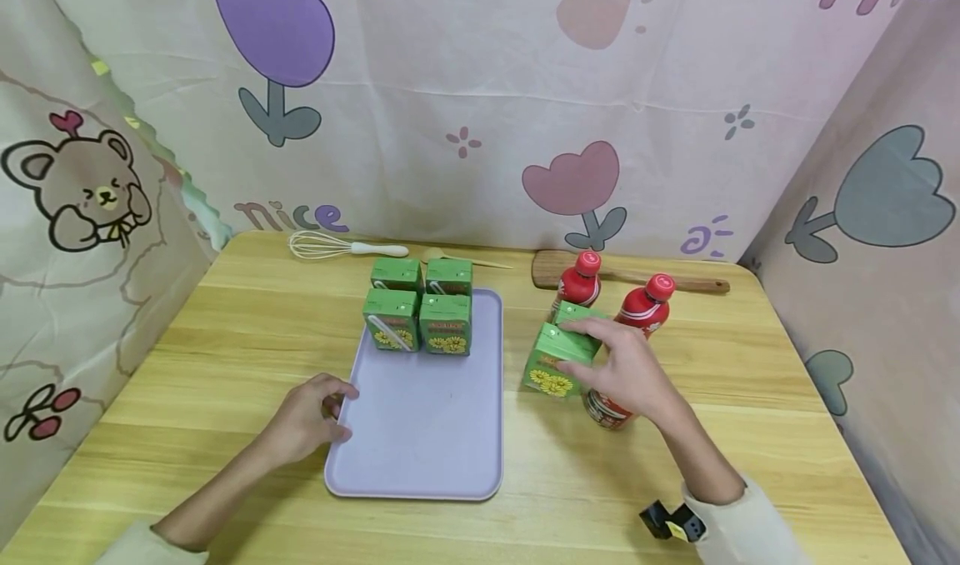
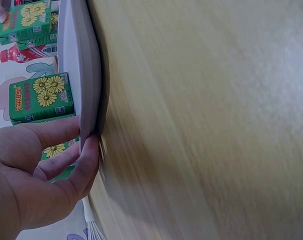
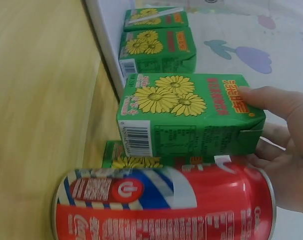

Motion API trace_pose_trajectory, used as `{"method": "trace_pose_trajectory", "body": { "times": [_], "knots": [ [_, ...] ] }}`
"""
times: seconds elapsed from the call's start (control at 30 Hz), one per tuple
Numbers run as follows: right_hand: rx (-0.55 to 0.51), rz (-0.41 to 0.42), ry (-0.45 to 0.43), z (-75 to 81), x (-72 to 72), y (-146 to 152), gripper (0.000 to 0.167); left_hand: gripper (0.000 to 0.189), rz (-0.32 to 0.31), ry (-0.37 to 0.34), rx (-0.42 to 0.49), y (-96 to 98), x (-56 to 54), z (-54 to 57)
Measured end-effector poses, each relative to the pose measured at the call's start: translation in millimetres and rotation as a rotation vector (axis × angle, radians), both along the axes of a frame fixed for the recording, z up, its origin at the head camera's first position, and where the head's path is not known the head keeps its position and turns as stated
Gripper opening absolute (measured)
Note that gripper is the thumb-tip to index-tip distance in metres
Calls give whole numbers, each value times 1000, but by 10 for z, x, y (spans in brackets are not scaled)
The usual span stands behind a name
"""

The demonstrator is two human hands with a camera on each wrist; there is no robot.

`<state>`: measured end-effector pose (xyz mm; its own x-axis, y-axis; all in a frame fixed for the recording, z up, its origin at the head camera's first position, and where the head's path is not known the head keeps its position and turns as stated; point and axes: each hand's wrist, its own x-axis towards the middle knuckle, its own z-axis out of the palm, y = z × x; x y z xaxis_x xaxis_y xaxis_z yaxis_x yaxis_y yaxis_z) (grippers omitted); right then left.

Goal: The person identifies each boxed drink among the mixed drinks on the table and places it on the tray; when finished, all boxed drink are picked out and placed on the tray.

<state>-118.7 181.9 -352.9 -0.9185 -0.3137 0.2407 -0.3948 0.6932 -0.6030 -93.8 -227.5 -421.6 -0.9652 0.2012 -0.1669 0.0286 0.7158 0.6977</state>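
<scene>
Cartons first: my right hand gripped a green drink carton printed with yellow daisies, fingers curled over its top and thumb under its near side, just right of the lavender plastic tray on the pale wooden table. From my head view the carton looked tilted, close against two red bottles with red caps standing just behind and beside it. Only my right wrist view showed that a second green carton lay beneath the held one, and that a red labelled bottle sat right next to both.

My left hand pinched the near left edge of the tray, thumb on top. My left wrist view made that plain: the fingertips curled under the tray's rim while the thumb lay over it, which my head view barely showed.

Four more green cartons stood in a tight block at the far end of the tray. Along the far edge of the table lay a wire whisk with a white handle, a wooden spoon and a wooden spatula, seen only from my head.
</scene>
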Motion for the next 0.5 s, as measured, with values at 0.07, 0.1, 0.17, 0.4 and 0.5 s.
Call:
{"method": "trace_pose_trajectory", "body": {
  "times": [0.07,0.1,0.17,0.4,0.5],
  "knots": [
    [-25,-3,1,12,10,-32,44,46,1,-3,3,-1,1,-6],
    [-38,-3,3,18,15,-49,44,46,2,-5,5,-1,1,-9],
    [-58,-1,11,25,22,-83,44,47,4,-8,5,1,1,-11],
    [-117,3,14,33,39,-214,44,47,7,-16,-1,5,4,-7],
    [-128,4,17,19,36,-273,44,47,7,-16,-4,5,2,-5]
  ]
}}
